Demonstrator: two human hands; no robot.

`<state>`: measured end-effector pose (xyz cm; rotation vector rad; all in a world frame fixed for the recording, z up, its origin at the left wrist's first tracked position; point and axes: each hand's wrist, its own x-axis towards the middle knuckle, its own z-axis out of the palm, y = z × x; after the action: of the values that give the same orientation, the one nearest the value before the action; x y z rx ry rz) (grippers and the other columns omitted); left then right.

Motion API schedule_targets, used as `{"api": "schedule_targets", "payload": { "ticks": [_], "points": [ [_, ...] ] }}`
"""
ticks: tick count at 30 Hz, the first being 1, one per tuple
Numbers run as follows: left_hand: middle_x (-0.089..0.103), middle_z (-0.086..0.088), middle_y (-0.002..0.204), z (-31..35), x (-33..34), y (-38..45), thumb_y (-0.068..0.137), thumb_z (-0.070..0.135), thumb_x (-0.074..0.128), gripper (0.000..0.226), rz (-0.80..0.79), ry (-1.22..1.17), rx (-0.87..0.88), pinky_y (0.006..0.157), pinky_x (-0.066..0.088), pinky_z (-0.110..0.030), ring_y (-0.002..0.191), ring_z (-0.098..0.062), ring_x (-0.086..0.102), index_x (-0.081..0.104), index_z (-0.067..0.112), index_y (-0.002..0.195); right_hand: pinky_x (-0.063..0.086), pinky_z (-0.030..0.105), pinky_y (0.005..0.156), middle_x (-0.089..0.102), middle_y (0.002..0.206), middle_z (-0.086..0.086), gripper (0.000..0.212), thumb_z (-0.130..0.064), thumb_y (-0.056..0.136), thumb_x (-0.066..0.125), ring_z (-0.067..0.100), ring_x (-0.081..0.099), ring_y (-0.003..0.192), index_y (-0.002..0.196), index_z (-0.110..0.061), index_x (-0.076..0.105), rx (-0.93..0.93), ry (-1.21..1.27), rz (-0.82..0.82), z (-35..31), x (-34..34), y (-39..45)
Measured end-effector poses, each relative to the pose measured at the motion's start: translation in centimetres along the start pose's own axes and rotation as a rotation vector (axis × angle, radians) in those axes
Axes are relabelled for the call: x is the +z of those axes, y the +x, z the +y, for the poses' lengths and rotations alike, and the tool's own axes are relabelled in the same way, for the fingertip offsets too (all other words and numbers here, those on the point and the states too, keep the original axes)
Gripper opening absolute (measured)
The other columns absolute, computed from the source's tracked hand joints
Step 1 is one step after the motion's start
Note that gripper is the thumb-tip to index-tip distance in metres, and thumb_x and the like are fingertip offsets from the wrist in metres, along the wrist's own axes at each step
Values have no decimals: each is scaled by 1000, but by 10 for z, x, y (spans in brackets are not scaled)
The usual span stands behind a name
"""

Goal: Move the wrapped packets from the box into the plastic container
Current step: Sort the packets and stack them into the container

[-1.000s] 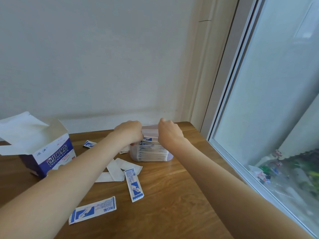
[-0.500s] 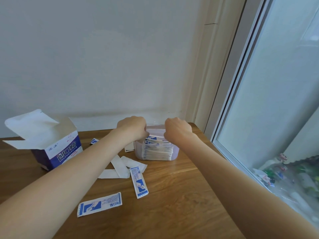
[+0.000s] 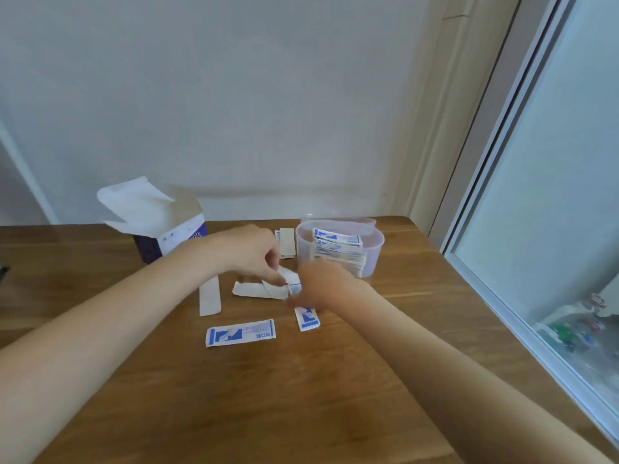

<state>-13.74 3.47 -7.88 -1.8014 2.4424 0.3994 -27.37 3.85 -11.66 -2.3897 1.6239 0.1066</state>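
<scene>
The clear plastic container (image 3: 373, 259) stands at the back right of the table, with a stack of blue-and-white wrapped packets (image 3: 336, 251) inside. The open blue box (image 3: 167, 234) stands at the back left, flaps up. Several loose packets lie between them: a printed one (image 3: 240, 332), a face-down one (image 3: 209, 296) and crossed white ones (image 3: 253, 290). My left hand (image 3: 249, 251) pinches the end of a white packet in that pile. My right hand (image 3: 323, 286), blurred, rests over another printed packet (image 3: 308, 319); its grip is unclear.
One more packet (image 3: 287, 242) lies beside the container's left wall. The wooden table (image 3: 301, 396) ends at a wall behind and a window frame (image 3: 502, 296) on the right.
Both hands have left the container's top and come down and toward me onto the loose packets in the middle of the table. The view has shifted, bringing the box closer to centre.
</scene>
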Motion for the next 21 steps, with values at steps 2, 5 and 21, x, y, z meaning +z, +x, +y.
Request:
{"api": "schedule_targets", "payload": {
  "ticks": [2, 5, 21],
  "points": [
    [56, 8, 89, -7, 19, -14, 79, 45, 67, 32, -272, 139, -52, 65, 41, -21, 82, -12, 54, 61, 20, 96, 48, 33, 82, 60, 118, 9, 35, -25, 89, 60, 27, 58, 109, 119, -8, 54, 43, -14, 49, -2, 17, 5],
    [47, 7, 93, -13, 44, -23, 79, 39, 69, 36, -271, 133, -39, 63, 35, -20, 86, -11, 46, 54, 21, 106, 49, 34, 82, 61, 114, 11, 32, -20, 88, 59, 28, 59, 106, 117, -8, 52, 70, 33, 34, -5, 23, 9],
    [54, -2, 125, -64, 54, -32, 94, 7, 44, 30, 211, -184, -217, 85, 43, -24, 112, -17, 52, 59, 22, 115, 57, 32, 83, 62, 112, 15, 29, -12, 92, 53, 22, 67, 91, 117, 2, 53, 155, 1286, 23, -22, 14, 3]
  ]
}}
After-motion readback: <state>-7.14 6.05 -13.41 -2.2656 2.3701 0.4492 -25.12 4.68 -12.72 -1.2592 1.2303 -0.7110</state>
